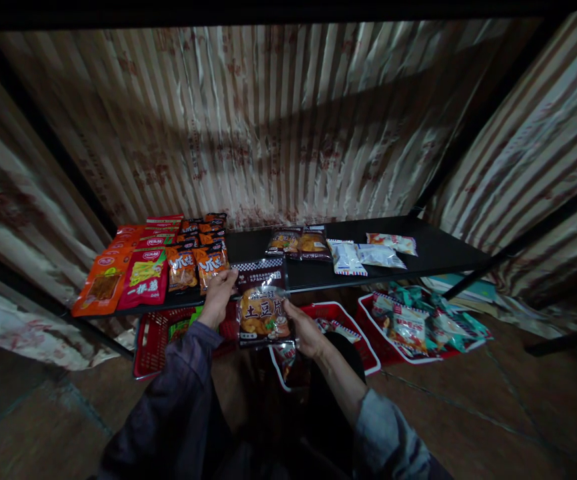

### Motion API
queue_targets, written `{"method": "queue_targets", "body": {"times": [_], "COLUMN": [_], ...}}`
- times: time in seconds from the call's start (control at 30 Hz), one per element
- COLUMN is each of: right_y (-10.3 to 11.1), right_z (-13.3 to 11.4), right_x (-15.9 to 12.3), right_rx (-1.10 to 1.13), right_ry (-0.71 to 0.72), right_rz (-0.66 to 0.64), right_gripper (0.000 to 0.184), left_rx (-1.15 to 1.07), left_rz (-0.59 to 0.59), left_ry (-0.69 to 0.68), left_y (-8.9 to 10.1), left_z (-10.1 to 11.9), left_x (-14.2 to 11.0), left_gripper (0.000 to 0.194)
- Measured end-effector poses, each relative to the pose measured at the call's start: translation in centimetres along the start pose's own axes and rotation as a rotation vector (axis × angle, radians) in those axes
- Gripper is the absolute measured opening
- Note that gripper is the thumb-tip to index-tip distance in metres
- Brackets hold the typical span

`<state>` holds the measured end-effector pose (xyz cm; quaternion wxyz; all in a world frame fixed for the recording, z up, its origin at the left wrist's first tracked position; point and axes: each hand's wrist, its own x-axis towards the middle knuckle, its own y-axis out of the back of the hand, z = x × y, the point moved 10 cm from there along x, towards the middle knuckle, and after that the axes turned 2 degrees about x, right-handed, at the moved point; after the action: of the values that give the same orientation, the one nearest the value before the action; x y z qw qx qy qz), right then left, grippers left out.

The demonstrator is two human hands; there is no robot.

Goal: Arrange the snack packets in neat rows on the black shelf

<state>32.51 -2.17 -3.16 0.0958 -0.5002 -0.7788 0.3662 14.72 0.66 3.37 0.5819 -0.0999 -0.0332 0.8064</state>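
Note:
A brown packet of potato chips is held upright in front of the shelf's front edge, its printed face toward me. My left hand grips its upper left side. Lower down on the opposite side, my right hand pinches the packet. Two similar brown packets lie on the black shelf behind it. To the left stand rows of orange claw-printed snack packets, with red packets and orange packets beyond them.
White-backed packets lie on the shelf's right half. Below are a red basket, a white-rimmed red basket and another basket full of snack packets. Black frame posts and striped cloth surround the shelf.

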Motion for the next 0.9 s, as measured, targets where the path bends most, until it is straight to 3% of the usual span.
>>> {"method": "queue_targets", "body": {"times": [0.17, 0.5, 0.67, 0.9], "right_y": [0.3, 1.6, 1.3, -1.4], "right_z": [-0.3, -0.6, -1.6, -1.3], "right_x": [0.2, 0.8, 0.9, -0.3], "right_rx": [0.018, 0.054, 0.059, -0.040], "right_ry": [0.001, -0.025, 0.037, 0.059], "right_rz": [0.064, 0.211, 0.182, -0.033], "right_gripper": [0.040, 0.034, 0.029, 0.041], "left_rx": [0.056, 0.059, 0.021, -0.003], "left_rz": [-0.140, -0.209, -0.118, 0.050], "left_ry": [0.108, 0.227, 0.146, -0.069], "left_y": [-1.1, -0.8, -0.2, 0.7], "left_z": [-1.7, -5.5, -5.5, -4.0], "left_x": [-1.8, -4.0, -3.3, -2.3], "left_gripper": [0.048, 0.049, 0.046, 0.034]}}
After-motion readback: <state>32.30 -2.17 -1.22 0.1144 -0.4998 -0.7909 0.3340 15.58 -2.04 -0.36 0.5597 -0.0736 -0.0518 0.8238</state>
